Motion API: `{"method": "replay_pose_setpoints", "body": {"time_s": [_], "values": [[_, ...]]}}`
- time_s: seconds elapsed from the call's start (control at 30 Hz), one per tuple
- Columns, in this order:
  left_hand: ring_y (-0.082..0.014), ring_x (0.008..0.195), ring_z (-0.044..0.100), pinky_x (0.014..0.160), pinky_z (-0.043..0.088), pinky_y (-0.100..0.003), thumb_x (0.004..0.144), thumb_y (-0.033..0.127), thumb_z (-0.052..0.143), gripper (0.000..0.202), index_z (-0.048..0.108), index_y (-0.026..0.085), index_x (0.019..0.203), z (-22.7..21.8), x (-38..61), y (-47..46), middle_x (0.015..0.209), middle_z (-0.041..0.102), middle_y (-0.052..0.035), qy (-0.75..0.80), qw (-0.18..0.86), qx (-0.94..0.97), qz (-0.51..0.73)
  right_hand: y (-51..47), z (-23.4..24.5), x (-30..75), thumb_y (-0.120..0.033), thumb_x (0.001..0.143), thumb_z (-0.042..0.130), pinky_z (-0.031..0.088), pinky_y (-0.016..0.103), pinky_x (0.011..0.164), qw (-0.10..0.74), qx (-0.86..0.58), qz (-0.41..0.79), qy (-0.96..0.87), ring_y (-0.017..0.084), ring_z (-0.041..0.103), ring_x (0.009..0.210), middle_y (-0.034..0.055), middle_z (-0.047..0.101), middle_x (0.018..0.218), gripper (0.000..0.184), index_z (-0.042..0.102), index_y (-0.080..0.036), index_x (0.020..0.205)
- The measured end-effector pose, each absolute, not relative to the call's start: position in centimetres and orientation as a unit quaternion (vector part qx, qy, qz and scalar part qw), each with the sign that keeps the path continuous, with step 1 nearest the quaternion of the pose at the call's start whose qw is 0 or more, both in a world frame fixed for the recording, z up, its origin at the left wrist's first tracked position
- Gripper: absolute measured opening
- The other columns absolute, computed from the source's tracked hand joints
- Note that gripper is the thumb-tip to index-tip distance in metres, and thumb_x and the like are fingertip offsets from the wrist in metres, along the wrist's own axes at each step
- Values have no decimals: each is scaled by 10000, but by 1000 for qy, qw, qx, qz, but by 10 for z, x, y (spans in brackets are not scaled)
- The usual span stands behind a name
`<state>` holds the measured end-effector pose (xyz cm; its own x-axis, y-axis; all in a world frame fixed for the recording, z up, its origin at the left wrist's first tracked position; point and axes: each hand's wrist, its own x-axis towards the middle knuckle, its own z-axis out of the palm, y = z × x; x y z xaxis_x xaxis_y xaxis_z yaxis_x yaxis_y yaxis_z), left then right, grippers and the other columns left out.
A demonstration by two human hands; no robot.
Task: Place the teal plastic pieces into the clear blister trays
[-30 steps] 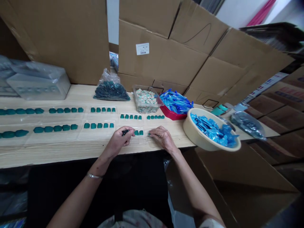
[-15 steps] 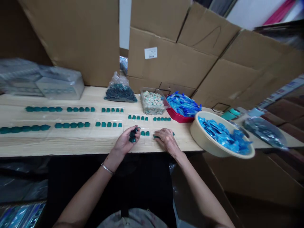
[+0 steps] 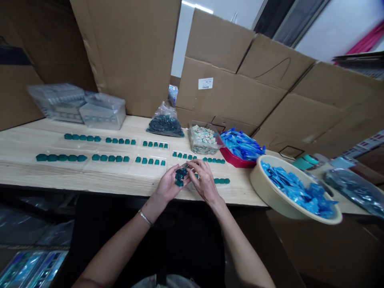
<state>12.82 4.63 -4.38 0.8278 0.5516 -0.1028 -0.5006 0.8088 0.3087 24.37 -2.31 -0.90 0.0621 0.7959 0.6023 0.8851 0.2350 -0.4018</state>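
Flattened cardboard boxes (image 3: 228,96) stand upright along the back of a long pale wooden desk (image 3: 90,178). At the desk's right end sits a wide cream basin (image 3: 264,192), tilted toward the person and filled with bright blue packets (image 3: 297,192). Behind it, a red tray (image 3: 235,159) holds long blue pieces, just beside a clear tub (image 3: 203,140) of speckled cream-and-green bits. A clear bag (image 3: 165,126) of dark teal pieces lies further left, and two plastic-wrapped boxes (image 3: 103,116) sit near the back edge. Clear plastic trays (image 3: 150,167) lie in two rows across the desk, with small teal blocks (image 3: 150,161) lined up in them.

The left grip (image 3: 169,184) is cupped and partly open, holding a small heap of teal blocks (image 3: 181,177) above the desk, in front of the rows. The right grip (image 3: 204,180) is curved, its fingertips (image 3: 192,166) right at the heap; I cannot tell whether it has hold of any. A thin bangle (image 3: 145,218) circles the left wrist.
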Motion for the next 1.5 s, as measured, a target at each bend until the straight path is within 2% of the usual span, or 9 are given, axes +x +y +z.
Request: {"method": "replay_pose_setpoints", "body": {"time_s": [0.17,0.33,0.43,0.73,0.83,0.97,1.13,1.33,1.5], "values": [[-225,948,615,857,481,-398,861,251,429,234,609,101,871,-40,127,45,909,671,-113,91,950,152,259,-12,-9,254,-245,867,481,432,369,808,367,-627,-40,-686,215,517,870,75,594,874,168,644,-211,892],[-265,1097,545,929,435,-424,871,306,412,377,542,41,1105,-38,125,47,1139,599,-178,64,957,134,251,-14,-11,263,-319,841,518,483,325,706,549,-626,100,-545,172,585,736,46,631,814,154,587,-193,895],[-279,1144,509,956,407,-449,876,332,398,440,482,38,1193,-39,124,49,1208,555,-197,54,958,118,255,-20,-8,267,-342,796,577,504,329,713,596,-601,176,-503,168,613,740,39,653,825,191,607,-187,904],[-256,1007,596,895,457,-398,892,317,385,441,494,16,1196,-30,125,43,1057,632,-192,68,960,88,256,-28,-7,244,-157,831,495,464,376,804,315,-677,-86,-659,226,562,847,114,608,839,142,624,-127,882],[-245,971,611,868,476,-371,889,298,396,410,526,23,1164,-30,126,41,1023,647,-181,85,956,92,265,-21,-13,238,-94,822,443,463,379,806,298,-686,-100,-656,233,563,844,122,617,826,185,623,-124,850],[-255,1032,586,891,465,-397,886,312,397,419,506,44,1190,-33,126,44,1113,613,-180,85,952,90,279,-14,-21,247,-142,782,517,475,359,786,437,-668,2,-602,199,579,790,77,634,816,119,633,-163,796],[-288,1152,502,959,418,-435,867,316,427,460,464,36,1230,-39,126,49,1260,516,-195,55,954,84,282,-19,-21,265,-224,662,703,522,269,676,696,-546,327,-333,115,598,633,-3,636,723,208,652,-179,859],[-266,1189,471,1005,378,-432,795,93,424,446,485,105,1237,-45,128,50,1286,508,-148,50,944,84,316,-24,-20,259,-117,626,717,536,197,763,764,-402,478,-162,107,623,765,11,656,839,138,670,-156,750],[-273,1203,454,1001,384,-434,791,120,438,441,504,124,1228,-45,128,52,1297,502,-136,57,938,78,333,-15,-26,250,-93,645,713,532,145,692,763,-371,506,-157,71,605,672,-15,640,723,120,667,-166,728]]}}
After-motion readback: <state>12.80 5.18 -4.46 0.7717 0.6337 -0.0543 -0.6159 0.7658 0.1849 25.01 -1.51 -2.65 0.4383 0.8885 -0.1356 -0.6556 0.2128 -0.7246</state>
